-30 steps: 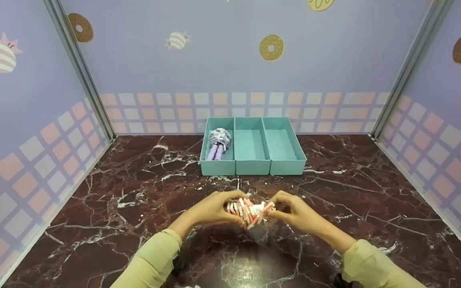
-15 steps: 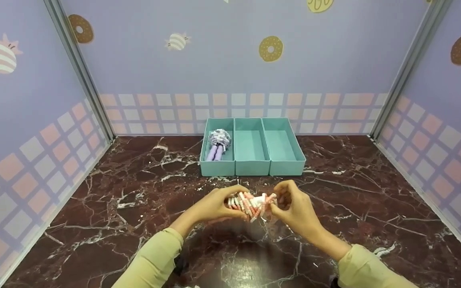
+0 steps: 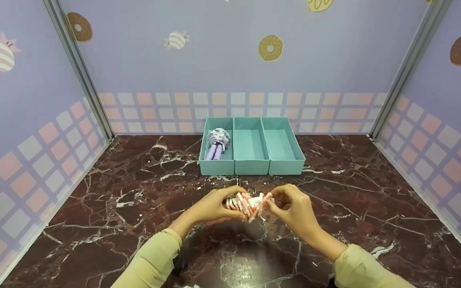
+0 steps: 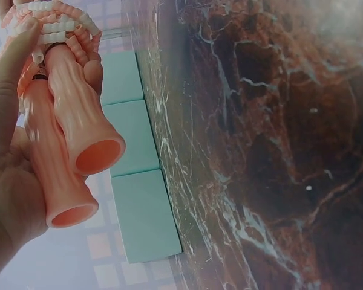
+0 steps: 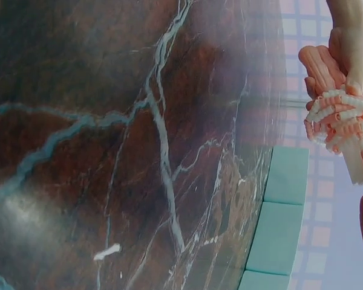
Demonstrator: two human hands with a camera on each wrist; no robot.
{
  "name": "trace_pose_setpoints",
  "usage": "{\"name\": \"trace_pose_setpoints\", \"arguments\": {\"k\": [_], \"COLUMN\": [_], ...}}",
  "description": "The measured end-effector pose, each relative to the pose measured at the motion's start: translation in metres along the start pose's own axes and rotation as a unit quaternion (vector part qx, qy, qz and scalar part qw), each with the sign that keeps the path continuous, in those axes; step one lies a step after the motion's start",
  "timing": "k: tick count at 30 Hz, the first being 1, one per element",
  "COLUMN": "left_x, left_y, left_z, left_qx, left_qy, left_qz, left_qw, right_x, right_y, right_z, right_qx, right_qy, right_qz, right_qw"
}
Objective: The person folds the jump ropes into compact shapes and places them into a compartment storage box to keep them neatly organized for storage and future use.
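A pink-and-white beaded jump rope [image 3: 243, 205], bundled up, is held between both hands above the table. My left hand [image 3: 214, 207] grips the bundle and its two pink handles [image 4: 80, 118], whose flared hollow ends point away from the beads in the left wrist view. A smooth white piece [image 5: 353, 160] shows at the bundle's other end. There my right hand [image 3: 295, 208] has thumb and forefinger at the rope's end, seeming to pinch it; its other fingers are curled. Only a sliver of that hand shows in the right wrist view.
Three joined teal bins [image 3: 251, 168] stand at the back of the dark marbled table [image 3: 154, 240]. The left bin holds a purple-and-white beaded jump rope [image 3: 219, 139]. Patterned walls [image 3: 230, 72] enclose the sides and back. A small white thing [image 3: 192, 286] is cut off at the front edge.
The jump rope bundle was lifted slightly in the first half second. My right hand turned more upright, its fingers drew off the rope's end a little, then closed back in.
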State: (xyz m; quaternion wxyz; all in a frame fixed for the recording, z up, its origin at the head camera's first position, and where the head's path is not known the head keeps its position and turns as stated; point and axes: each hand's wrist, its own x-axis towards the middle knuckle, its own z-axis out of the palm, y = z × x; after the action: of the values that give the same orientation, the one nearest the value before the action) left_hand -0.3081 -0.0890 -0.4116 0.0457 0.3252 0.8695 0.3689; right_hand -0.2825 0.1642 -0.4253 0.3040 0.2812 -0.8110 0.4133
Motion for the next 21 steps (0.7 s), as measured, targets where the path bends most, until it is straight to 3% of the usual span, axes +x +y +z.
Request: {"name": "trace_pose_setpoints", "arguments": {"k": [3, 6, 10, 14, 18, 21], "left_x": [-0.0011, -0.0017, -0.0022, -0.0026, -0.0015, -0.0004], "left_y": [0.0012, 0.0021, 0.0012, 0.0021, 0.0049, 0.0067], "left_z": [-0.0002, -0.0002, 0.0006, 0.0016, 0.0025, 0.0031], "left_qx": [0.001, 0.009, 0.021, 0.044, 0.058, 0.08], "left_qy": [-0.005, -0.009, -0.011, -0.005, 0.002, 0.006], "left_qz": [-0.003, -0.008, -0.023, -0.044, -0.053, -0.052], "left_qw": [1.0, 0.9999, 0.9995, 0.998, 0.9969, 0.9954], "right_x": [0.0006, 0.0019, 0.0057, 0.0084, 0.007, 0.0055], "right_y": [0.0023, 0.0044, 0.0038, 0.0005, 0.0021, 0.0043], "right_z": [0.001, 0.0007, -0.0017, -0.002, 0.0006, 0.0014], "right_qx": [-0.014, -0.022, -0.021, -0.069, -0.121, -0.114], "right_qy": [-0.007, -0.023, -0.077, -0.144, -0.178, -0.195], "right_qz": [-0.04, -0.053, -0.019, 0.013, -0.002, 0.012], "right_qw": [0.999, 0.998, 0.997, 0.987, 0.977, 0.974]}}
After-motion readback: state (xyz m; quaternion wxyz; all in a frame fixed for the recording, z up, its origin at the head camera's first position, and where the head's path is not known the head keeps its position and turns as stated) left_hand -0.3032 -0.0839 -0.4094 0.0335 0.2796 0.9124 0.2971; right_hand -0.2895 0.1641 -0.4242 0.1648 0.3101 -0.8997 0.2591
